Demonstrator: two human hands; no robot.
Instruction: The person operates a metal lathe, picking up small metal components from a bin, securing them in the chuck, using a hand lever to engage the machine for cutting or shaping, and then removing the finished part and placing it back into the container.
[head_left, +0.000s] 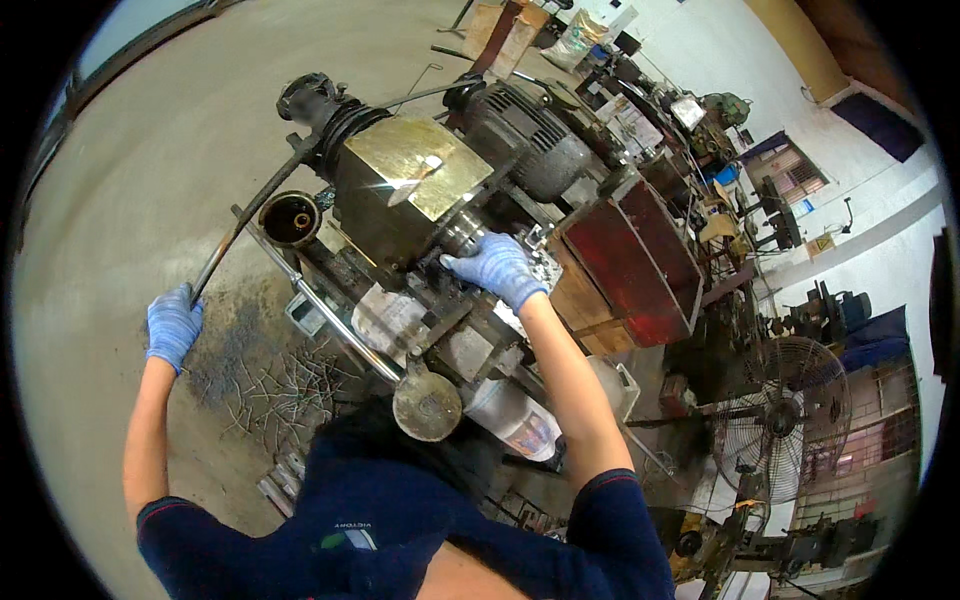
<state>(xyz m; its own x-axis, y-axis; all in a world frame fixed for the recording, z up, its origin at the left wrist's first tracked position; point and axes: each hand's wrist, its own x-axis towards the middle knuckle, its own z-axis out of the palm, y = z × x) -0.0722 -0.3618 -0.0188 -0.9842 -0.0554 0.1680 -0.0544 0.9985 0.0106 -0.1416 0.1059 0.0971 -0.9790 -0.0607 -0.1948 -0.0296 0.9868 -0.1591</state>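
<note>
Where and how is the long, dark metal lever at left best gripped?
Probably grip the lever at its lower end, from the left, fingers wrapped round: the slim bar slants clear of the dark machine where the blue-gloved left hand holds it.

Stands before a machine (370, 228), with the left hand (174, 327) well out to the left, around the near end of a lever (245, 217) running from the machine's far left side. Has the right hand (495, 268) at a spindle (462, 230) on the machine's right side. Has a plate (455, 172) on top of the machine, a motor (540, 145) behind to the right, a cup (277, 220) just to the left. Has a tube (345, 328) slanting nearer, with a disc (427, 405) at its near end. Has rods (285, 395) heaped on the floor (100, 250) between left hand and tube. Has a box (640, 262) right of the right hand, and a fan (783, 415) farther right and nearer
</note>
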